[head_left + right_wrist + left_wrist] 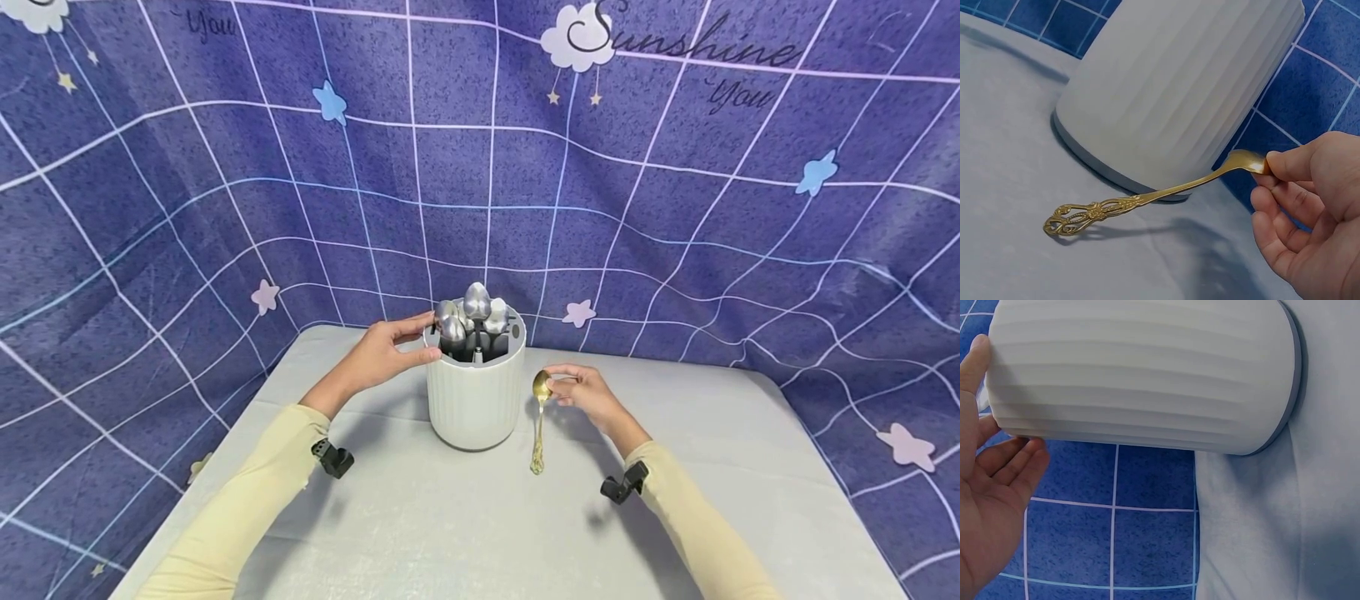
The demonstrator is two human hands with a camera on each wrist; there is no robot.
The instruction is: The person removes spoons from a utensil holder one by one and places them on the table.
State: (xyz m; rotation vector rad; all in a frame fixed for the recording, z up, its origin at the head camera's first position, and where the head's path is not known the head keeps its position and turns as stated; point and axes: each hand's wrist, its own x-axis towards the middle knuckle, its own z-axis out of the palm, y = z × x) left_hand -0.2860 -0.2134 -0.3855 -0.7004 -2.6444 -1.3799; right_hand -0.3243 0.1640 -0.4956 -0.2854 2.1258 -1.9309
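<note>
A white ribbed utensil holder (476, 404) stands upright on the table, with several silver spoons (477, 302) in it, bowls up. At the left side of its rim, my left hand (386, 354) grips it with the thumb in front and fingers farther back. The left wrist view shows the left hand (994, 494) against the holder's top end. My right hand (588, 392) pinches a gold spoon (538, 433) by its bowl, just right of the holder. In the right wrist view the spoon's openwork handle (1094, 214) hangs down, close to the tabletop.
A pale grey cloth covers the table (420, 525). Behind and at both sides hangs a blue-purple curtain (465, 167) with grid lines, stars and clouds. Small black cameras are worn on the left wrist (332, 458) and right wrist (625, 483).
</note>
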